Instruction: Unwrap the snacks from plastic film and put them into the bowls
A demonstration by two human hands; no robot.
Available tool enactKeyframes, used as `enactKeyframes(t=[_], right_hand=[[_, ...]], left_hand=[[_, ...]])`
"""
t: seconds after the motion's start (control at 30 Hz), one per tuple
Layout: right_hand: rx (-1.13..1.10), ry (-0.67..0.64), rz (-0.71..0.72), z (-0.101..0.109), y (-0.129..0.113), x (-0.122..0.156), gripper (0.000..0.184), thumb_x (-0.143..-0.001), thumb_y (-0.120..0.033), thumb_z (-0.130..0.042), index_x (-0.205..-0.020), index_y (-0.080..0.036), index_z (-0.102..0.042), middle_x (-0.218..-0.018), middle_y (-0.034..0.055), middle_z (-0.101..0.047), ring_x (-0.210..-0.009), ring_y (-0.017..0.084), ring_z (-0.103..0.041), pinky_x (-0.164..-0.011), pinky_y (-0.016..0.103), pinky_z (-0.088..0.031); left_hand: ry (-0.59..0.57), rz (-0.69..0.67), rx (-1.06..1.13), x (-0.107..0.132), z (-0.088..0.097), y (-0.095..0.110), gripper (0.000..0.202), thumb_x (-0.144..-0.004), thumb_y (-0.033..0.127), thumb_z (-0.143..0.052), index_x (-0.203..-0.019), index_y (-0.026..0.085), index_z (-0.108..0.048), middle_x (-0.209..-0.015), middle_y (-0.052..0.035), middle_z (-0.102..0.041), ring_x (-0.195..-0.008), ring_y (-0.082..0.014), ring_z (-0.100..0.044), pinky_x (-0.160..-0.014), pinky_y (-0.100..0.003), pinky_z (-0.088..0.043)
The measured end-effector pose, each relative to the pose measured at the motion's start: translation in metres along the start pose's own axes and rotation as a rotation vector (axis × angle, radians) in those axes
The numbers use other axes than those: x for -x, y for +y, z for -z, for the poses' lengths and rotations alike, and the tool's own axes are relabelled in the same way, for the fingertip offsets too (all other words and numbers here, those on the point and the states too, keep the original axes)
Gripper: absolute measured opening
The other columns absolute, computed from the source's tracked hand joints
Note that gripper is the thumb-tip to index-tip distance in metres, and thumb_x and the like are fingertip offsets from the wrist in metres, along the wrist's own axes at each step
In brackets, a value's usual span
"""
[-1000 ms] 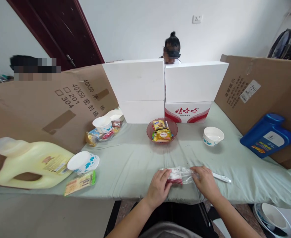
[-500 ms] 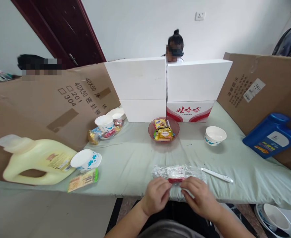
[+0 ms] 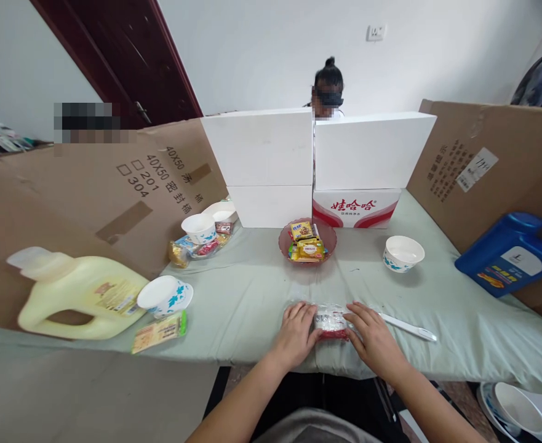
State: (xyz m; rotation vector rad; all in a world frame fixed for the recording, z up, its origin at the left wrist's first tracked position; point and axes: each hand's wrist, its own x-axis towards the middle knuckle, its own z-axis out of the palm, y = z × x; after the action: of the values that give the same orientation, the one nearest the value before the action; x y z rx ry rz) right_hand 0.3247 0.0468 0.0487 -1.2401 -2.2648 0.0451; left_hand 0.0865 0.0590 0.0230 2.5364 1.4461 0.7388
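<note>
At the back of the worktop [image 3: 247, 295], white boxes [image 3: 266, 147] stand behind a red bowl [image 3: 331, 241] of snacks [image 3: 308, 250]; a white utensil [image 3: 411, 328] lies just beside the right hand [image 3: 373, 339]. Near the front edge, the wrapped packet [image 3: 330, 324] lies between right hand and left hand [image 3: 294, 339], each touching an end, thumb and fingers apart. 0.5 s ago, both sat at its near side, the wrap spread wider.
</note>
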Motion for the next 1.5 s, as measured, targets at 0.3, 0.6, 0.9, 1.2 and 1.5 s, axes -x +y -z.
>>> enactKeyframes(t=[0.3,0.6,0.9,1.2,1.5], right_hand=[[-0.205,-0.057,0.144,0.013,-0.029,-0.013,0.022,-0.093,-0.016,-0.043,-0.106,-0.021,-0.060,-0.098,0.0069,-0.066,-0.092,0.019,-0.060,-0.082,0.037,-0.051],[0.008,-0.345,-0.116,0.021,-0.002,-0.018,0.026,-0.095,-0.019,-0.037,-0.104,-0.020,-0.062,-0.094,0.0067,-0.070,-0.087,0.020,-0.066,-0.076,0.032,-0.049],[0.128,-0.368,-0.169,0.007,-0.009,-0.020,0.020,-0.093,-0.020,-0.042,-0.089,-0.019,-0.061,-0.088,0.0069,-0.069,-0.084,0.020,-0.065,-0.074,0.030,-0.048],[0.185,-0.133,0.088,-0.050,0.036,0.016,0.077,-0.090,-0.056,-0.043,-0.150,-0.013,-0.019,-0.148,0.0154,-0.037,-0.139,0.030,-0.030,-0.108,0.049,-0.032],[0.250,-0.120,0.133,-0.060,0.039,0.021,0.095,-0.085,-0.068,-0.042,-0.151,-0.010,-0.006,-0.150,0.0151,-0.035,-0.138,0.032,-0.031,-0.109,0.049,-0.028]], left_hand=[[-0.059,-0.010,0.108,-0.020,0.012,0.009,0.016,-0.089,0.013,-0.050,-0.082,0.018,-0.063,-0.080,-0.0033,-0.061,-0.079,-0.0181,-0.056,-0.076,-0.032,-0.044],[-0.575,-0.351,0.164,0.011,0.046,0.031,0.005,-0.082,0.022,-0.063,-0.083,0.023,-0.067,-0.076,0.0010,-0.066,-0.071,-0.0153,-0.061,-0.063,-0.023,-0.044],[-0.262,-0.108,0.095,-0.024,0.019,0.030,0.026,-0.083,0.023,-0.063,-0.109,0.020,-0.062,-0.124,-0.0094,-0.059,-0.120,-0.0282,-0.050,-0.101,-0.043,-0.041],[-0.327,0.042,-0.007,-0.025,0.004,0.008,0.076,-0.068,0.041,-0.076,-0.134,0.019,-0.045,-0.149,-0.0172,-0.035,-0.143,-0.0365,-0.018,-0.113,-0.057,-0.020],[-0.050,0.152,0.249,-0.074,0.061,-0.033,0.050,-0.067,0.021,-0.070,-0.115,0.020,-0.055,-0.122,-0.0091,-0.057,-0.112,-0.0238,-0.056,-0.096,-0.035,-0.046]])
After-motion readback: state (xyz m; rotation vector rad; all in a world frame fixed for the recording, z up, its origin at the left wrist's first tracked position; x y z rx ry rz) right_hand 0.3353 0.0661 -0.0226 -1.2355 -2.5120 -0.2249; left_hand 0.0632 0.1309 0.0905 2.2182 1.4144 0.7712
